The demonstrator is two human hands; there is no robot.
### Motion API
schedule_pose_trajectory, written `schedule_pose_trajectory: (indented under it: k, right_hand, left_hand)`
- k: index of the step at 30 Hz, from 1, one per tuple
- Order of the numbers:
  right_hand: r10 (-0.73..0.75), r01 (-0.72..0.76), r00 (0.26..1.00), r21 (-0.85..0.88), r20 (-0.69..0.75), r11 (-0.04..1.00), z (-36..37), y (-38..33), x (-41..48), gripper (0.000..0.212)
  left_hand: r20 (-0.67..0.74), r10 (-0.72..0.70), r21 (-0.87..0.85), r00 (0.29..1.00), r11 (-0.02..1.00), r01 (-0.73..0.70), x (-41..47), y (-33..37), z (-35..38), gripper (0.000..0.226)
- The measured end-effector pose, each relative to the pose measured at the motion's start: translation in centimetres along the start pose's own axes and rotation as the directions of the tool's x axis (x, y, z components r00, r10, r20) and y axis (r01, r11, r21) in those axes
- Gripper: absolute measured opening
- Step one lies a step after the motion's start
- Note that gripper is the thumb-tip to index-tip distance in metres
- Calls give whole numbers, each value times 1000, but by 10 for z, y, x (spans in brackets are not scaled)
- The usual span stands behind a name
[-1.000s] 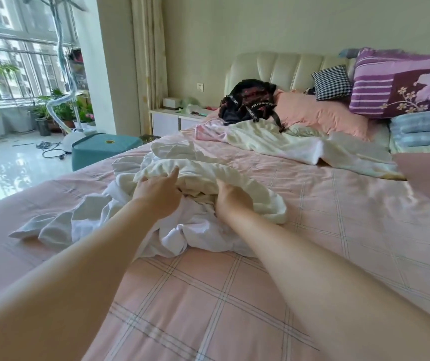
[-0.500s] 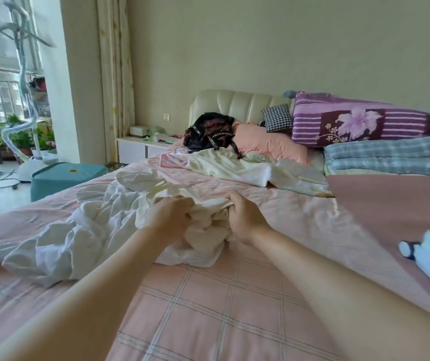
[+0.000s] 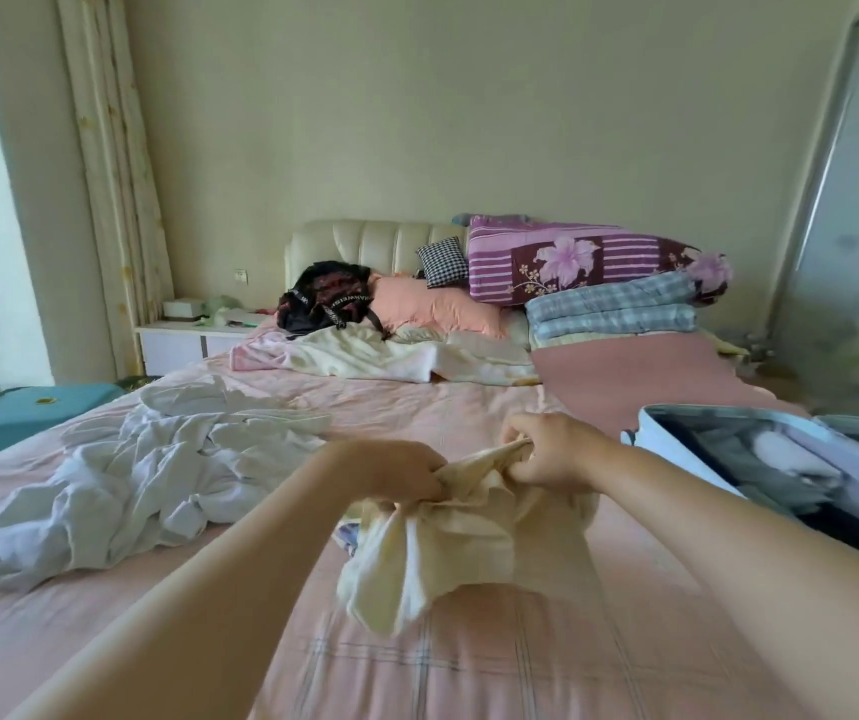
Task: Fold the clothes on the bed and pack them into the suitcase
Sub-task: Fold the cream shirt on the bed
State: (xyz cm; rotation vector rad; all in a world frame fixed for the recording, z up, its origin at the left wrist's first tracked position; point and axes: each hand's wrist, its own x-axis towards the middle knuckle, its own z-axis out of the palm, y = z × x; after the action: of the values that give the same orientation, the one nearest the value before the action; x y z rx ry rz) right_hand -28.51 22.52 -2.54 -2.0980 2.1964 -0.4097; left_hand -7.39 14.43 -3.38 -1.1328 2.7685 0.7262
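A person's two forearms reach out over the pink checked sheet of the bed (image 3: 271,641). The left hand (image 3: 400,470) and right hand (image 3: 554,452) are both clenched on the bunched top edge of a cream garment (image 3: 469,532), close together. It hangs from the fists in loose folds, and its lower end brushes or hovers just over the sheet; which of the two cannot be told. The cloth looks thin, light and limp, with nothing stiff or fragile about it. It should shake out easily if taken at its two upper corners or shoulders and the hands are drawn apart.

A crumpled white garment (image 3: 157,459) sprawls on the bed to the left, unfolded. To the right an open suitcase (image 3: 676,439) lies on the mattress with some grey and white items already inside, and nothing lies between it and the hands.

Farther back, a rumpled pale blanket (image 3: 391,356), a black backpack (image 3: 326,296), a pink pillow (image 3: 437,309) and stacked quilts (image 3: 598,283) crowd the padded headboard (image 3: 375,241). A teal box (image 3: 27,413) stands beside the bed.
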Motion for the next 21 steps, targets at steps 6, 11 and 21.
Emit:
schedule_pose_trajectory:
  k: [6,11,21]
  right_hand:
    - [125,-129,974,5,188,992,30,27,-56,4]
    - [172,-238,927,167,333,957,72,32,-69,26]
    - [-109,53,941,178,322,983,156,-33,-49,89]
  left_hand:
    - [1,9,180,1000,984,-9,1,13,54,19]
    - [393,-119,-148,912,971,190,-4,8,95,38]
    - [-260,-151,89,954,980,179,5,-86,130,43]
